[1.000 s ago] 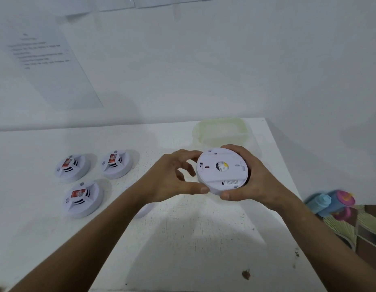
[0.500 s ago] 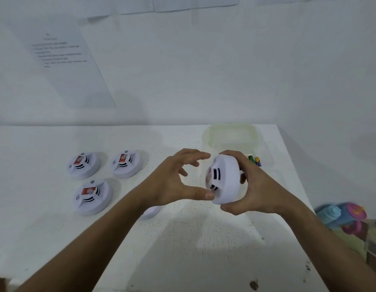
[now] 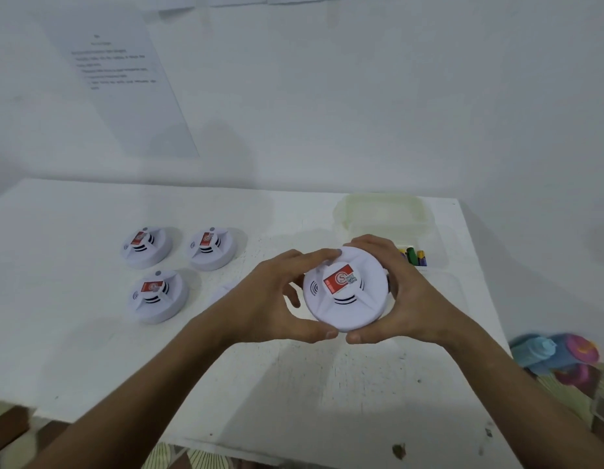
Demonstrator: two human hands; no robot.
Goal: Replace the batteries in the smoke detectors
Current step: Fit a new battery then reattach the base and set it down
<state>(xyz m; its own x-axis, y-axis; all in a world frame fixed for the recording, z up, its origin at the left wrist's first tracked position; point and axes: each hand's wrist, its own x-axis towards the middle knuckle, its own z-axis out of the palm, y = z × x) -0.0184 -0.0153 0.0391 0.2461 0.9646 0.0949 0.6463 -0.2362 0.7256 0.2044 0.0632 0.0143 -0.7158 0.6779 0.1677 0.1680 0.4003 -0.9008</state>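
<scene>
Both my hands hold one white smoke detector (image 3: 344, 299) above the table, its face with the red label turned toward me. My left hand (image 3: 270, 299) grips its left rim with thumb below and fingers over the top. My right hand (image 3: 409, 299) grips the right rim the same way. Three more white detectors (image 3: 146, 247) (image 3: 210, 248) (image 3: 156, 294) lie face up at the left. A few batteries (image 3: 414, 257) lie just behind my right hand. A white round piece (image 3: 222, 289) lies partly hidden behind my left wrist.
A pale translucent plastic container (image 3: 383, 214) stands at the table's back right. The white table (image 3: 90, 350) meets a wall at the back; its right edge drops off near coloured bottles (image 3: 554, 353) on the floor. A printed sheet (image 3: 121, 86) hangs on the wall.
The detector has been turned over in my hands: first its back faced me, then its edge, now its labelled face. My left hand closed onto its rim.
</scene>
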